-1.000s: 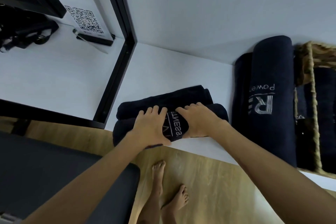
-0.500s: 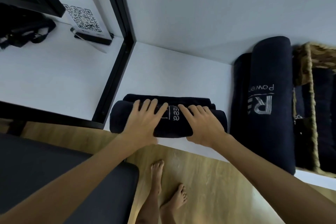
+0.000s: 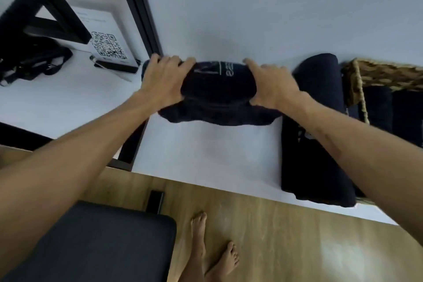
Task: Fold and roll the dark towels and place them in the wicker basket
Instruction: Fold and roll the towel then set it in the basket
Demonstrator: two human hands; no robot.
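Both hands, left hand (image 3: 163,84) and right hand (image 3: 273,89), grip the rolled dark navy towel (image 3: 217,91) by its ends, fingers (image 3: 190,63) curled round it, above the white desk (image 3: 206,155).

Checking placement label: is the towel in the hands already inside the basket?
No. Both hands, left and right, grip the rolled towel over the white counter, well left of the basket.

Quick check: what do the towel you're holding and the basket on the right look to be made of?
The towel looks like soft dark navy cloth, probably terry: matte, sagging between the left hand and right hand, with pale lettering. The basket looks like woven wicker or straw: tan, braided rim.
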